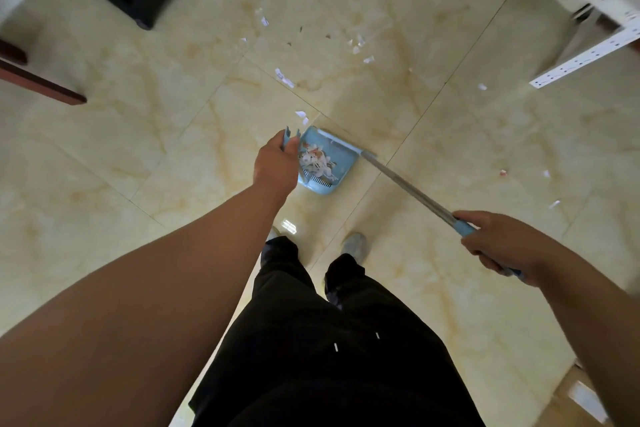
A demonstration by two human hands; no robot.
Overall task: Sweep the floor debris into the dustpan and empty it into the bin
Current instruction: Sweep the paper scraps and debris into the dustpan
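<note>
Black trousers (pixel 332 350) nearest; left hand (pixel 275 166) closed on dustpan (pixel 329 163) handle, paper scraps (pixel 317 161) beside it; right hand (pixel 502 244) gripping broom (pixel 408 189) handle, loose scraps (pixel 358 45) beyond both

Floor (pixel 138 135): cream marble-look tile, glossy, smooth, reflecting light.
Dustpan (pixel 341 158): pale blue plastic, smooth, slight sheen.
Pole at 3 o'clock (pixel 408 189): bare grey metal, satin; blue plastic sleeve.
Scraps at 12 o'clock (pixel 358 45): white torn paper, matt.
Trousers (pixel 329 357): black cloth, matt.
</note>
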